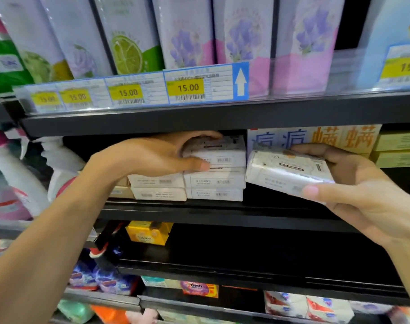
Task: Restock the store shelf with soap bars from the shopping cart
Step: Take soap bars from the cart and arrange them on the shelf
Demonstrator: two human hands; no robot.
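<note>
Right hand [353, 183]: thumb and fingers clamped on one white soap bar [286, 171], tilted, just right of the shelf stack. Left hand [157, 155]: fingers curled over the top box of the stack of white soap boxes [213, 174] on the black middle shelf [222, 211]. Yellow price tags [187, 87] above the stack.

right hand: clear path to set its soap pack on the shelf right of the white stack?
Probably yes. The right hand holds its soap pack just in front of a bare gap on the shelf, beside the white stack. The left hand stays on the stack's top box.
</note>
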